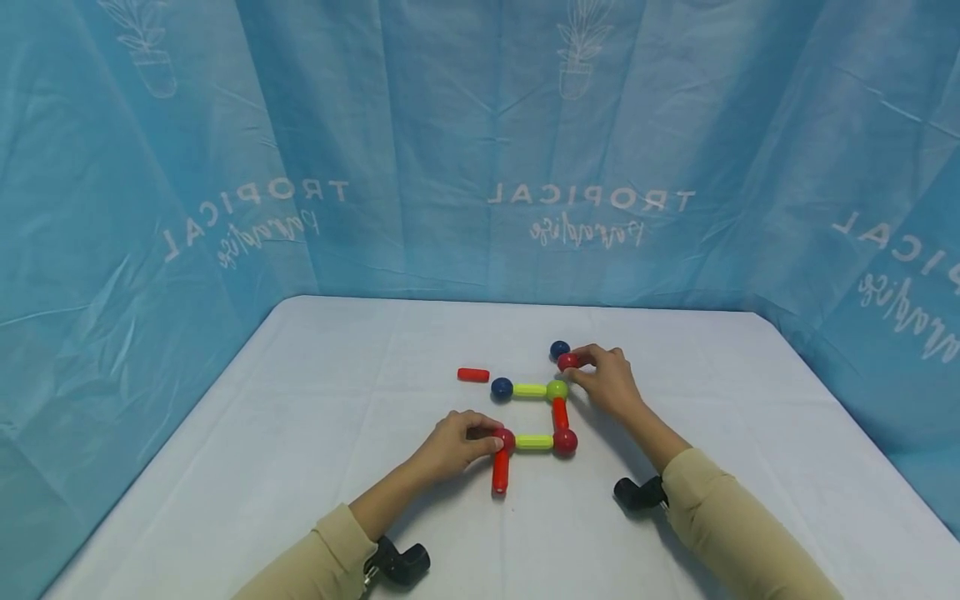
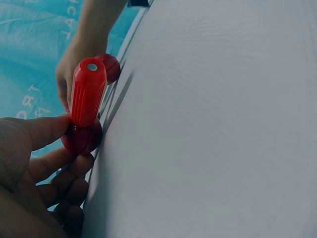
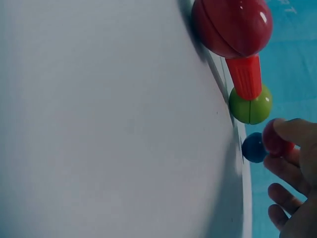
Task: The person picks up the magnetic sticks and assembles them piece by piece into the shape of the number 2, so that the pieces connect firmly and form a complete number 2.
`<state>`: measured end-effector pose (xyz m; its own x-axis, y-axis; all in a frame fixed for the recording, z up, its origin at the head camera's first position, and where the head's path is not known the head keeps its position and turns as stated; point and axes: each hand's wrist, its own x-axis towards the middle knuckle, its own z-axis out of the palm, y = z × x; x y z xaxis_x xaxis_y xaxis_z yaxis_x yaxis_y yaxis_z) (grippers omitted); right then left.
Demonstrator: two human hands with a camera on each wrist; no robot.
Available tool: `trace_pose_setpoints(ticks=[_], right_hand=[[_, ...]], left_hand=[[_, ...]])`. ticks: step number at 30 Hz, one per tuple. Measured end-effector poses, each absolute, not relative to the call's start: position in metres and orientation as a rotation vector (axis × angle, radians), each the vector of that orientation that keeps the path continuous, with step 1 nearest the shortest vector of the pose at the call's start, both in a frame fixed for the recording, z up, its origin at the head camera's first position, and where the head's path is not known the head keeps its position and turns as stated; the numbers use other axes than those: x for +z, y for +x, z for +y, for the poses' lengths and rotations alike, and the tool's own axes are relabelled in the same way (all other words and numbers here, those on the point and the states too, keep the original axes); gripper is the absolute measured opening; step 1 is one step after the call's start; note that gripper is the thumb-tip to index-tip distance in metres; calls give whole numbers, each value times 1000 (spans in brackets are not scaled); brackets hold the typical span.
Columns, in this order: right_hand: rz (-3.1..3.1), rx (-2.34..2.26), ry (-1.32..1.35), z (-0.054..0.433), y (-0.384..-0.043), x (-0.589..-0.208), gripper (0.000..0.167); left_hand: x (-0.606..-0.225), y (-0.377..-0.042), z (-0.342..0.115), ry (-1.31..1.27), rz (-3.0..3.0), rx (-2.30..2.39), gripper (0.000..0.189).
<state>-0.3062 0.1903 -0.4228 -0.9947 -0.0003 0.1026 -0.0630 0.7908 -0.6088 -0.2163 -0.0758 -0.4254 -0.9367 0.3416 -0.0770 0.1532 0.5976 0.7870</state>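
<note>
Thumb and fingers of my left hand (image 1: 459,447) pinch a red ball (image 2: 80,138) at the near left corner of a ball-and-rod figure. From that ball a red rod (image 1: 500,472) points toward me, and a yellow-green rod (image 1: 534,442) runs right to another red ball (image 1: 566,442). A second red rod (image 1: 560,413) leads back to a green ball (image 1: 557,390), which a yellow-green rod (image 1: 529,390) joins to a dark blue ball (image 1: 502,389). Behind the green ball, my right hand (image 1: 609,382) pinches a separate red ball (image 3: 277,139) between thumb and fingers.
A loose dark blue ball (image 1: 559,350) lies just behind the red ball in my right hand. To the left of the figure lies a loose red rod (image 1: 473,375). The white-covered table (image 1: 360,350) is bordered by a blue printed curtain (image 1: 450,142).
</note>
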Motion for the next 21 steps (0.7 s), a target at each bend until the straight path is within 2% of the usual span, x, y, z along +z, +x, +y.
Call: trace_pose_setpoints(ticks=[11, 21], right_hand=[[-2838, 1030, 147, 209, -236, -411, 44], [-2876, 1210, 351, 185, -166, -420, 34]], left_hand=[[-423, -214, -76, 406, 2617, 1242, 29], [-425, -216, -75, 396, 2614, 1252, 30]])
